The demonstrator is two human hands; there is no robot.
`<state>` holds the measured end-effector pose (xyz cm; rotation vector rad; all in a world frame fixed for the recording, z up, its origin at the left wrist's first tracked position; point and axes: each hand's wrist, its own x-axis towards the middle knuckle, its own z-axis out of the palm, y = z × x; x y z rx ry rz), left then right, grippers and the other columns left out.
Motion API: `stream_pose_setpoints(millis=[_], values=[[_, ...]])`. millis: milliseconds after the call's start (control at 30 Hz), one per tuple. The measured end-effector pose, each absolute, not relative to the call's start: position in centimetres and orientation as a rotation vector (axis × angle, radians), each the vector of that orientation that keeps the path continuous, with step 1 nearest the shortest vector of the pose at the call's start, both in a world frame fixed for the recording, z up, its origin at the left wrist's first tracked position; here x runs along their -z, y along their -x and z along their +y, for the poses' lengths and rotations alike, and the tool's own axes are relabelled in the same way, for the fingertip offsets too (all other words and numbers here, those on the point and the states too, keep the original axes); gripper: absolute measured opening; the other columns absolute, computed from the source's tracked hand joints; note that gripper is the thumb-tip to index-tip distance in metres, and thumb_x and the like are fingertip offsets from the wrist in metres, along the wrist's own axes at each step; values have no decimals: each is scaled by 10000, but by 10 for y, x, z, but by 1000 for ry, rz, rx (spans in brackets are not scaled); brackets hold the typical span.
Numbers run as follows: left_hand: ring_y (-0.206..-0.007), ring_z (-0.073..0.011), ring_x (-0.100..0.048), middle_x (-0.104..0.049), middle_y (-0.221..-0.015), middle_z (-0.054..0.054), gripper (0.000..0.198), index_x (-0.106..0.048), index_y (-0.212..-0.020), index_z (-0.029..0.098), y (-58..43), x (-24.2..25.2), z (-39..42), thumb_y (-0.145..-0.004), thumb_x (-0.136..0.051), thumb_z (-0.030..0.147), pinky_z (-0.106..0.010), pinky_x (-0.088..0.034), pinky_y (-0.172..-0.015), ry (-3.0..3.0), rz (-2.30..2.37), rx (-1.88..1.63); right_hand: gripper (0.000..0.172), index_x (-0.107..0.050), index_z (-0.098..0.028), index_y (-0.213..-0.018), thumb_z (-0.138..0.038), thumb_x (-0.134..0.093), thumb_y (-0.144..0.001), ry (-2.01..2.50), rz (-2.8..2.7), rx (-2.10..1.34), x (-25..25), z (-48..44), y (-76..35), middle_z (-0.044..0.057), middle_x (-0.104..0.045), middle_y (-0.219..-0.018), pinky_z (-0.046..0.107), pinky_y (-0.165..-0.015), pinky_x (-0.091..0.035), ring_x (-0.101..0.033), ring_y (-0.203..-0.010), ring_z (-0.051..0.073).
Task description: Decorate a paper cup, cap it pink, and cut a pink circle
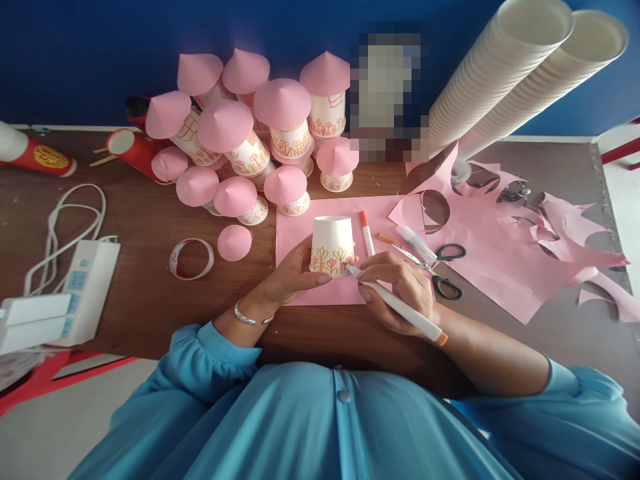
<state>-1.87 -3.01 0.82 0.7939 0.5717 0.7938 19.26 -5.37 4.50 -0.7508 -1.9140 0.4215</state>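
Observation:
My left hand (295, 270) is closed around a white paper cup (333, 235), held upside down with its wide rim at the bottom. Orange and yellow flowers and leaves are drawn in a band along that rim. In my right hand (400, 293) is a white marker (410, 313) with an orange end, its tip at the lower right of the drawn band. Beneath the cup lies a pink paper sheet (295, 233). On it rest a second marker (367, 233) with a red-orange cap and a loose orange cap (385, 237).
Several decorated cups with pink paper cones (283, 103) stand at the back. To the right are scissors (440, 267), a glue stick (416, 243), pink offcuts (520, 267) and tall cup stacks (500, 67). A tape roll (191, 259) and power strip (93, 293) lie left.

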Motion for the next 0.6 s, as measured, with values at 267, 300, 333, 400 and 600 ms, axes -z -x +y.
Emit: stream_pose_setpoints(millis=[267,300,333,400,600], values=[[-1149,-333,-712,-754,-1214,-126,642,-644,-1285,221,18,-8,-30,-710,-910,324,-496,-524,-1037,-779,620,-793,251,-598,-223,-1080,-86,-597,-870,762,-1901,-409,-45,-54,-192,22,-687,-784,283,-584,-599,-719,-687,190],[-1147,-331,-711,-753,-1215,-126,642,-645,-1283,220,19,-7,-30,-708,-911,325,-492,-525,-1033,-778,621,-796,241,-598,-221,-1071,-85,-597,-872,759,-1898,-409,-45,-54,-191,22,-683,-779,283,-581,-597,-716,-682,189],[-1145,-329,-710,-751,-1217,-125,642,-645,-1283,220,19,-6,-30,-708,-911,325,-489,-526,-1030,-777,620,-798,231,-598,-218,-1063,-85,-598,-874,756,-1897,-408,-45,-54,-191,22,-680,-775,283,-579,-595,-713,-678,188],[-1143,-324,-709,-747,-1227,-124,639,-643,-1287,223,19,-5,-30,-714,-907,320,-484,-526,-1024,-780,612,-799,214,-596,-210,-1051,-85,-599,-877,747,-1900,-406,-46,-54,-191,25,-673,-771,281,-575,-592,-710,-671,186],[-1172,-335,-699,-735,-1269,-131,644,-632,-1292,231,19,-5,-30,-717,-907,327,-475,-528,-1019,-806,609,-803,216,-583,-205,-1048,-79,-598,-874,747,-1932,-433,-49,-55,-192,26,-671,-778,273,-570,-591,-712,-672,179]])
